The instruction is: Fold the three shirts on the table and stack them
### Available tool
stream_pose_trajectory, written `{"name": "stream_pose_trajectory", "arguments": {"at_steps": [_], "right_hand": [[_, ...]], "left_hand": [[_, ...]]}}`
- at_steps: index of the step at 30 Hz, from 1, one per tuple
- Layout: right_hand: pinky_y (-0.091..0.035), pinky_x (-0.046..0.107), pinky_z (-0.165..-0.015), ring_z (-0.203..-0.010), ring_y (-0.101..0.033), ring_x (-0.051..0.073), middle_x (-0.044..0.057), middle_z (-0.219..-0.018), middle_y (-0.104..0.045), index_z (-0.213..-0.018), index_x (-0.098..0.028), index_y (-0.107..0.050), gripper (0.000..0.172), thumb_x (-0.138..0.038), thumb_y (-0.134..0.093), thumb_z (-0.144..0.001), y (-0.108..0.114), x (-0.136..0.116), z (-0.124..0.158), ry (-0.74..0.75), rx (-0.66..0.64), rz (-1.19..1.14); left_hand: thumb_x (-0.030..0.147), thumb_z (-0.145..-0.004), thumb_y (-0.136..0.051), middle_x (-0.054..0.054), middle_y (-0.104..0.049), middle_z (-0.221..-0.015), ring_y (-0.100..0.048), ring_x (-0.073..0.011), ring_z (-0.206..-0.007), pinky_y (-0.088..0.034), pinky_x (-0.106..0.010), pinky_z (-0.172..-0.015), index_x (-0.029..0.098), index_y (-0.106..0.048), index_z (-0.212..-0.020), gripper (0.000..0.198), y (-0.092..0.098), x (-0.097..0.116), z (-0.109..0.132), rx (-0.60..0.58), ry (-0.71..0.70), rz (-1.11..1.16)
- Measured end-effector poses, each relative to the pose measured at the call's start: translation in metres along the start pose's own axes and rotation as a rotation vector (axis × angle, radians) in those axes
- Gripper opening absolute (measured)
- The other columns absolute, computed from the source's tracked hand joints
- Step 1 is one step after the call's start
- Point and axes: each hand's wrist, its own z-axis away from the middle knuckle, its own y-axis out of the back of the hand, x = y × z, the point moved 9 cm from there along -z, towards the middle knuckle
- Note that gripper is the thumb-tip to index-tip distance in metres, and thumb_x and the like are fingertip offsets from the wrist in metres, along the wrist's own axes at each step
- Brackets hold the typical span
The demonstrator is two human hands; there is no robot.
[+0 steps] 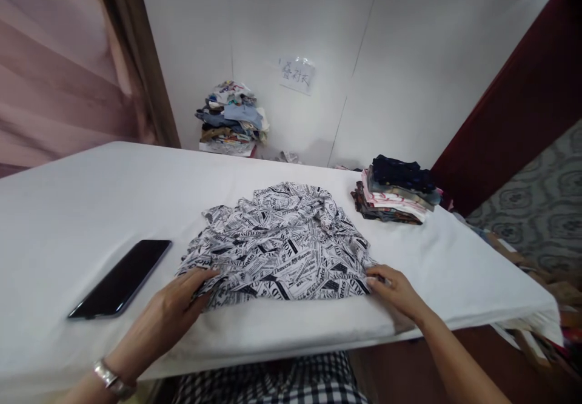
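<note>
A black-and-white newspaper-print shirt (291, 252) lies rumpled on the white-covered table, its near edge running side to side in front of me. My left hand (186, 298), with a silver band at the wrist, grips the shirt's near left corner between thumb and fingers. At the near right corner, my right hand (393, 289) pinches the fabric the same way. The cloth between the two hands rests on the table, with folds and creases across its upper part.
A black phone (122, 278) lies left of the shirt. Folded clothes (395, 191) are stacked at the table's right; a taller clothing pile (234, 119) stands beyond the far edge. A paper sign (296, 75) hangs on the wall. The white tablecloth (318, 325) drops at the near edge.
</note>
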Motion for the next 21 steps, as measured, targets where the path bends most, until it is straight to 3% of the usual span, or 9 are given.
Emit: {"name": "stream_pose_trajectory", "arguments": {"at_steps": [4,6,9,12,15,18,21], "right_hand": [[-0.047,0.040,-0.095,-0.107,-0.060,0.026,0.009,-0.111,-0.068,-0.102,-0.023,-0.069,0.035,-0.048,-0.050,-0.086,0.020,-0.003,-0.035,0.013,0.200,0.053],[-0.044,0.040,-0.098,-0.113,-0.058,0.027,0.009,-0.117,-0.066,-0.107,-0.022,-0.068,0.039,-0.048,-0.047,-0.087,0.022,0.003,-0.062,-0.036,0.234,0.174],[-0.043,0.036,-0.096,-0.113,-0.058,0.025,0.011,-0.125,-0.063,-0.117,-0.018,-0.064,0.044,-0.044,-0.039,-0.091,0.016,0.030,-0.105,-0.278,0.125,0.361],[-0.045,0.032,-0.086,-0.103,-0.063,0.026,0.016,-0.112,-0.069,-0.107,-0.012,-0.069,0.044,-0.041,-0.039,-0.092,0.009,0.051,-0.140,-0.445,0.011,0.437],[-0.045,0.030,-0.076,-0.095,-0.065,0.027,0.019,-0.100,-0.071,-0.093,-0.009,-0.071,0.044,-0.045,-0.046,-0.088,-0.004,0.057,-0.166,-0.484,-0.048,0.458],[-0.044,0.027,-0.073,-0.094,-0.065,0.026,0.016,-0.103,-0.071,-0.095,-0.012,-0.071,0.039,-0.046,-0.058,-0.081,-0.017,0.055,-0.179,-0.471,-0.070,0.470],[-0.043,0.025,-0.073,-0.098,-0.064,0.023,0.012,-0.108,-0.071,-0.100,-0.017,-0.070,0.033,-0.041,-0.056,-0.083,-0.004,0.062,-0.178,-0.476,-0.020,0.489]], "left_hand": [[0.054,-0.084,-0.042,-0.007,-0.072,-0.107,-0.067,-0.0286,-0.095,-0.050,-0.038,-0.087,0.026,-0.063,-0.107,0.043,-0.012,-0.004,-0.007,-0.109,0.123,-0.046],[0.057,-0.084,-0.040,-0.007,-0.072,-0.106,-0.068,-0.0287,-0.094,-0.051,-0.038,-0.085,0.025,-0.063,-0.110,0.047,-0.018,-0.003,-0.011,-0.167,0.156,-0.093],[0.061,-0.085,-0.037,-0.007,-0.072,-0.107,-0.068,-0.0295,-0.093,-0.051,-0.037,-0.080,0.025,-0.062,-0.115,0.053,-0.023,-0.003,-0.017,-0.236,0.205,-0.161],[0.064,-0.085,-0.036,-0.009,-0.070,-0.112,-0.067,-0.0307,-0.097,-0.050,-0.038,-0.080,0.023,-0.061,-0.118,0.058,-0.022,-0.005,-0.023,-0.235,0.240,-0.195],[0.064,-0.084,-0.039,-0.009,-0.070,-0.113,-0.067,-0.0314,-0.099,-0.050,-0.039,-0.082,0.023,-0.062,-0.117,0.058,-0.019,-0.009,-0.028,-0.202,0.263,-0.208],[0.062,-0.084,-0.041,-0.009,-0.070,-0.113,-0.067,-0.0307,-0.100,-0.050,-0.037,-0.081,0.024,-0.064,-0.113,0.053,-0.021,-0.011,-0.030,-0.198,0.262,-0.199],[0.061,-0.084,-0.041,-0.007,-0.071,-0.111,-0.067,-0.0294,-0.098,-0.050,-0.036,-0.080,0.025,-0.065,-0.111,0.051,-0.025,-0.009,-0.031,-0.202,0.237,-0.165]]}}
